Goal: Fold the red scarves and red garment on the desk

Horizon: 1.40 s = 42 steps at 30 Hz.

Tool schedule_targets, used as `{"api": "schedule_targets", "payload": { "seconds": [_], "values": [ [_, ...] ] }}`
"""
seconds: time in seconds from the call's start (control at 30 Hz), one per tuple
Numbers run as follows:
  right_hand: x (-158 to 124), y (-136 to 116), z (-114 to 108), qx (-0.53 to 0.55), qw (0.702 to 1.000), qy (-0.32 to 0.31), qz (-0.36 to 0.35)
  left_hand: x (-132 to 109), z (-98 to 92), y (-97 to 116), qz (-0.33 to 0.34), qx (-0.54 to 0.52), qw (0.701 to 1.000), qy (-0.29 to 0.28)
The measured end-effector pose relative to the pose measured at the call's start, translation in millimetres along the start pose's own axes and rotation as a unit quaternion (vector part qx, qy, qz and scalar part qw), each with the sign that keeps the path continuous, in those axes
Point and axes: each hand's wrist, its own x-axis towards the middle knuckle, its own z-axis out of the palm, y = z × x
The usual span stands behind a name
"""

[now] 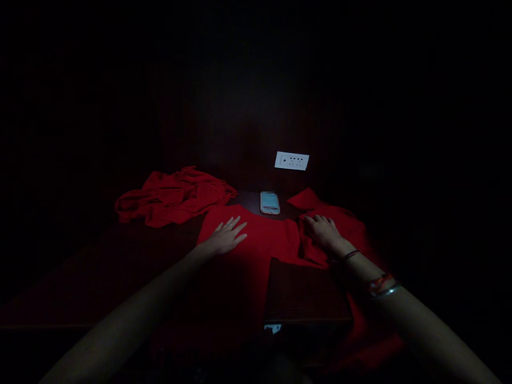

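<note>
A red cloth [256,250] lies spread over a dark table [120,266] in a very dim room. My left hand [226,237] rests flat on the cloth with its fingers stretched out and apart. My right hand [322,230] presses down on a folded part of the same cloth at the right, its fingers curled over the fabric. Bracelets circle my right wrist. A white phone [270,202] lies face up on the table just beyond both hands.
A crumpled heap of red fabric [172,197] sits at the back left. A white wall socket plate [292,160] is on the dark wall behind the phone. A dark wooden board [306,293] lies on the cloth near the front edge.
</note>
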Motion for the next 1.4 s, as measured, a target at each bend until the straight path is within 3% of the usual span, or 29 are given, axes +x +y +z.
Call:
{"api": "schedule_targets", "payload": {
  "seconds": [0.17, 0.3, 0.37, 0.43, 0.5, 0.6, 0.67, 0.77, 0.83, 0.97, 1.13, 1.4],
  "values": [
    [-0.1, 5.3, -19.6, -0.025, 0.999, 0.031, -0.007, 1.0, 2.6, 2.8, -0.016, -0.014, 0.999, -0.032],
    [-1.3, 0.5, -38.1, -0.015, 0.997, 0.076, 0.009, -0.8, -3.2, -1.1, -0.058, 0.007, 0.998, 0.028],
    [-4.6, -15.1, -40.0, 0.048, 0.995, 0.085, -0.033, -1.2, -6.1, -2.7, -0.114, 0.028, 0.99, 0.078],
    [-8.5, -39.1, -35.0, 0.128, 0.984, 0.054, -0.114, -1.3, -7.0, -4.1, -0.154, 0.037, 0.982, 0.102],
    [-11.8, -65.3, -25.4, 0.172, 0.969, -0.013, -0.177, -0.9, -5.1, -5.3, -0.167, 0.021, 0.983, 0.066],
    [-13.4, -93.9, -13.3, 0.154, 0.972, -0.078, -0.157, 0.6, 0.8, -6.6, -0.177, -0.014, 0.984, -0.017],
    [-11.8, -101.8, -11.4, 0.141, 0.974, -0.117, -0.136, 1.8, 4.4, -7.1, -0.185, -0.022, 0.982, -0.033],
    [-10.0, -101.5, -13.6, 0.137, 0.962, -0.182, -0.148, 2.7, 6.6, -7.0, -0.178, -0.009, 0.984, 0.005],
    [-12.7, -96.1, -13.5, 0.133, 0.96, -0.191, -0.153, 2.5, 5.6, -6.8, -0.155, -0.002, 0.988, 0.02],
    [-25.9, -73.5, -10.4, 0.102, 0.964, -0.185, -0.159, 2.8, 1.4, -7.0, -0.146, -0.019, 0.988, -0.042],
    [-32.5, -41.6, -19.6, 0.059, 0.951, -0.224, -0.203, 5.4, 2.4, -7.8, -0.158, -0.024, 0.986, -0.04],
    [-23.3, -54.2, -16.4, 0.096, 0.962, -0.1, -0.235, 3.1, 0.4, -5.6, -0.16, -0.024, 0.986, -0.041]
  ]
}}
